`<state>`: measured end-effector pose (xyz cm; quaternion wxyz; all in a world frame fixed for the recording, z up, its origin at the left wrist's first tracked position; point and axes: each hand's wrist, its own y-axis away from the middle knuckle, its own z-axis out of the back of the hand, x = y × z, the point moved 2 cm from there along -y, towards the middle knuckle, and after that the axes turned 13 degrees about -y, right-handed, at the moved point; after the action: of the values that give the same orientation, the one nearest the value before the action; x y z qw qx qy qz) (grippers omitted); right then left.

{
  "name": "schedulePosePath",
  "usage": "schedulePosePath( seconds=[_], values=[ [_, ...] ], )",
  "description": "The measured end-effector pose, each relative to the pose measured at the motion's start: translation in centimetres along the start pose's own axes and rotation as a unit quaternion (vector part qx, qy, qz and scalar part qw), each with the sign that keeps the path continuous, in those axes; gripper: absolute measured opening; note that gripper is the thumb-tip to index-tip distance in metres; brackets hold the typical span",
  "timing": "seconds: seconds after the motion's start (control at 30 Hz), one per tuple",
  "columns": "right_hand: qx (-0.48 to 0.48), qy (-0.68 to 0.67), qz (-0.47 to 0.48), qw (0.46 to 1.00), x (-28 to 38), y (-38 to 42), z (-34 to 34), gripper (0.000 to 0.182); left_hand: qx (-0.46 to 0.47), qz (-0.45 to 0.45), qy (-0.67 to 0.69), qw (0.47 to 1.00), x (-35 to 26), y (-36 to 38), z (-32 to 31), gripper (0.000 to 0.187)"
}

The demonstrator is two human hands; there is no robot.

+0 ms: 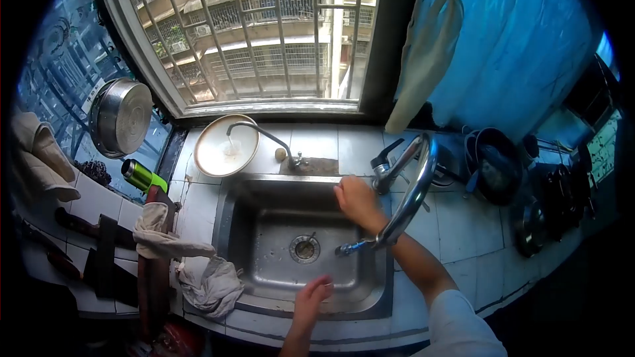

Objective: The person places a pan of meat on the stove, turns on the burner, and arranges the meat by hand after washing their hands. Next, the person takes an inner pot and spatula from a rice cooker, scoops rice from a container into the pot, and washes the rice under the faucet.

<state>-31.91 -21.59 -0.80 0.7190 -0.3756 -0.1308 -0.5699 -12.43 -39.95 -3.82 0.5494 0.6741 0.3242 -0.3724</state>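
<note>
My right hand (358, 199) reaches over the back right rim of the steel sink (271, 225), just left of the large chrome faucet (423, 178). Its fingers are curled in; anything inside them is hidden. The faucet's curved spout passes in front of my right wrist, its nozzle (354, 247) hanging over the basin. Low at the sink's front edge, my left hand (311, 299) is loosely bent, fingers pointing right, with nothing visible in it. The drain (305, 249) lies uncovered in the basin, and drops dot the steel.
A white plate (218, 152) sits under a thin spout (268, 133) behind the sink. Cloths (210, 285), a green flask (143, 176) and knives (79, 223) are on the left. Dark pans (495, 165) stand right. A metal pot (129, 119) hangs by the barred window (278, 33).
</note>
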Motion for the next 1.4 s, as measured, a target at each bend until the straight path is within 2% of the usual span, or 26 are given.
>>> schedulePosePath(
  seconds=[0.07,0.13,0.2,0.27,0.33,0.4,0.6,0.67,0.73,0.77,0.83,0.9,0.93,0.97,1.0,1.03,1.07,1.1,1.13,1.2,1.23,1.27,1.3,1.33,1.37,1.4],
  values=[
    [-0.073,-0.046,-0.092,0.992,-1.9,4.0,3.8,0.018,0.003,0.01,0.034,0.999,0.1,-1.9,-0.6,0.033],
    [-0.221,-0.036,-0.069,0.972,-3.8,4.7,8.4,0.021,0.001,0.047,0.116,0.992,0.0,-3.4,-1.0,0.035],
    [-0.266,-0.108,-0.078,0.955,-6.3,2.2,11.4,0.019,0.004,0.046,0.145,0.988,0.4,-5.4,-1.3,0.031],
    [-0.169,-0.256,-0.142,0.941,-10.2,-1.2,11.8,0.016,0.014,0.091,0.2,0.975,0.4,-7.4,-1.9,0.035],
    [-0.148,-0.271,-0.228,0.923,-11.9,-3.9,10.9,0.015,0.008,0.124,0.243,0.962,0.3,-9.0,-2.6,0.028],
    [-0.12,-0.286,-0.226,0.923,-16.2,-5.6,8.6,0.016,0.021,0.126,0.266,0.955,0.4,-10.2,-3.1,0.023],
    [-0.059,-0.338,-0.247,0.906,-13.7,-5.9,8.1,0.025,0.034,0.123,0.33,0.935,2.0,-13.3,-3.4,0.021],
    [-0.052,-0.318,-0.238,0.916,-13.1,-5.6,8.1,0.023,0.013,0.122,0.306,0.944,2.2,-13.8,-3.7,0.031],
    [-0.143,-0.311,-0.231,0.911,-9.5,-4.2,9.3,0.022,0.044,0.099,0.319,0.941,3.8,-15.2,-3.4,0.028],
    [-0.216,-0.383,-0.173,0.881,-12.6,-3.0,7.6,0.023,0.033,0.116,0.339,0.933,3.4,-15.4,-3.6,0.026],
    [-0.314,-0.347,-0.251,0.848,-13.3,2.1,5.6,0.017,0.021,0.137,0.37,0.918,2.3,-15.4,-4.1,0.021],
    [-0.213,-0.294,-0.25,0.898,-5.4,8.2,1.2,0.019,0.032,0.138,0.383,0.913,1.5,-14.9,-4.4,0.024],
    [-0.119,-0.291,-0.181,0.932,-0.5,10.4,-0.2,0.025,0.041,0.14,0.392,0.909,1.2,-14.9,-4.5,0.028],
    [0.004,-0.354,-0.238,0.904,4.1,11.0,0.1,0.03,0.095,0.127,0.387,0.908,2.6,-16.2,-4.1,0.032],
    [-0.019,-0.221,-0.136,0.966,3.1,13.6,-5.7,0.042,0.163,0.105,0.423,0.885,6.1,-17.9,-2.6,0.038],
    [-0.025,-0.134,-0.152,0.979,3.5,15.0,-9.8,0.058,0.141,0.054,0.375,0.915,5.5,-16.8,-2.4,0.045],
    [0.011,-0.24,-0.301,0.923,4.2,14.5,-11.3,0.068,0.077,0.041,0.373,0.924,6.0,-16.1,-1.9,0.045],
    [0.051,-0.231,-0.36,0.902,3.8,13.9,-12.3,0.073,0.013,0.028,0.365,0.931,6.6,-15.4,-1.4,0.047],
    [0.038,-0.231,-0.366,0.901,1.3,14.1,-16.3,0.073,0.024,0.033,0.357,0.933,4.8,-14.4,-1.5,0.047],
    [0.14,-0.371,-0.445,0.803,-2.7,14.7,-23.4,0.073,0.136,0.071,0.385,0.91,2.6,-12.6,-2.3,0.048],
    [0.132,-0.373,-0.447,0.802,-0.3,14.4,-21.0,0.073,0.13,0.081,0.362,0.919,1.9,-12.2,-2.4,0.053],
    [-0.001,-0.18,-0.399,0.899,4.0,13.6,-15.5,0.071,0.134,0.082,0.357,0.921,2.2,-12.4,-2.2,0.053],
    [-0.133,0.03,-0.324,0.936,6.3,13.3,-11.5,0.072,0.029,0.079,0.338,0.937,3.3,-12.9,-1.7,0.055],
    [0.134,-0.181,-0.324,0.919,5.7,13.9,-11.5,0.078,-0.078,0.075,0.317,0.942,3.5,-13.1,-1.5,0.057],
    [0.133,-0.178,-0.324,0.919,5.5,13.6,-11.0,0.078,-0.075,0.075,0.319,0.942,3.8,-13.2,-1.7,0.057],
    [0.134,-0.202,-0.344,0.907,5.0,13.5,-10.9,0.075,-0.013,0.066,0.343,0.937,3.6,-12.9,-2.1,0.053]
  ],
)
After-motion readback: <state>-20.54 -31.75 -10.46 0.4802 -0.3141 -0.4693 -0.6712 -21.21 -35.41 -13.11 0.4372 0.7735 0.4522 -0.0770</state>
